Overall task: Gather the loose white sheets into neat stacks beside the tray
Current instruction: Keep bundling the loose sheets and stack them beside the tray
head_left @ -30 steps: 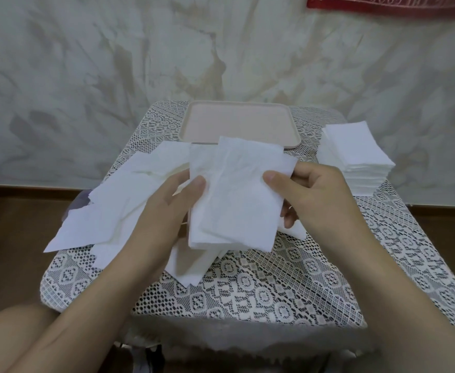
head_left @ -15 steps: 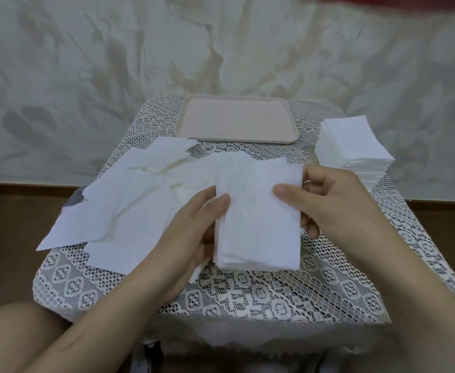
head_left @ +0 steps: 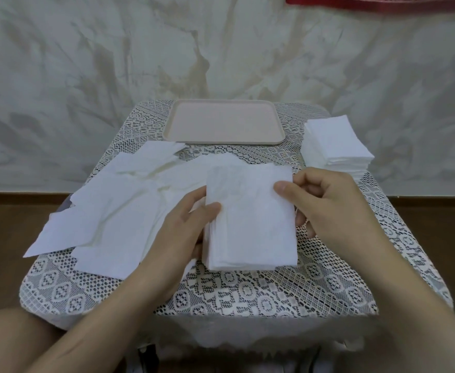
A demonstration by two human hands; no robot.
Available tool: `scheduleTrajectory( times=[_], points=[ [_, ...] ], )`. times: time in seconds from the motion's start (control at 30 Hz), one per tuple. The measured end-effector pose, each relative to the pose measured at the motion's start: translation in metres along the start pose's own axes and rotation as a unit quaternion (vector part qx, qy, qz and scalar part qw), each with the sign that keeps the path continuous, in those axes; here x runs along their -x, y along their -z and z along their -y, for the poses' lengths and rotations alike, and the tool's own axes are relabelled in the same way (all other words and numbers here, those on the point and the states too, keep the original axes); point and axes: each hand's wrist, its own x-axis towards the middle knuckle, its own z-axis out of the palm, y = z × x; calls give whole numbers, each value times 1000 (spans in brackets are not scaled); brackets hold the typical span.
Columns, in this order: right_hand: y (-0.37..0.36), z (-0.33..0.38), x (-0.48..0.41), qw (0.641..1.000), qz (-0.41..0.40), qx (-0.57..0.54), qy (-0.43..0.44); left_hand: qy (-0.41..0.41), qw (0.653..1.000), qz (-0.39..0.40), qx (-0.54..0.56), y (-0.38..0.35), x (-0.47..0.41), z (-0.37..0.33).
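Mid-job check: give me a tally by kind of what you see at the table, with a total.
Tray: 1
Finished stack: 1
Bundle, gripped by left hand and right hand: 1
Loose spread: 1, sheets too overlapped to count
Total: 4

soft matt paper sheets, lace cloth, smooth matt plastic tray.

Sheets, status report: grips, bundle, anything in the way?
Left grip and right grip pinch bundle edges. Loose sheets spread left; stack right of tray. Nothing blocking.
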Motion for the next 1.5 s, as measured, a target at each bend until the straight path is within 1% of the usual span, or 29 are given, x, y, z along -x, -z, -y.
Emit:
scheduleTrajectory(
  times=[0.1,0.33,0.47,0.57,0.67,0.77,0.9,1.0,1.07,1.2,1.27,1.33,1.5],
  points=[
    [-4,1,-1,1000,3,-25,2,6,1000,3,-4,-1,1,-1],
    [-21,-10,-5,1000,12,-8,-13,-2,1000,16,-14,-4,5,-4],
    [-21,-12,-7,999,21,-39,-25,-15,1000,0,-21,-8,2,-5],
    [-16,-10,-7,997,36,-63,-36,-6,999,-10,-31,-9,1,-5],
    [-10,-11,-5,997,67,-33,-37,-9,999,-20,-31,-11,1,-5],
    [-10,-12,-2,992,98,-54,-60,-13,999,-19,-25,-12,2,-5],
    [-14,-10,-1,991,89,-72,-74,-5,1000,-16,-13,-12,0,-3],
    [-17,-9,1,994,54,-62,-69,11,1000,-8,12,-11,0,-4],
    [-18,-9,4,995,51,-47,-74,15,999,-1,41,-11,-1,-6],
    [-18,-11,15,982,137,-35,-124,8,990,-4,143,-12,-5,-17],
    [-20,-13,18,975,169,-62,-130,-8,984,-11,176,-12,-7,-21],
    [-24,-15,18,967,181,-124,-132,-26,983,-21,181,-13,-7,-22],
    [-36,-17,7,947,150,-238,-157,-53,980,-35,188,-6,-11,-20]
  ],
)
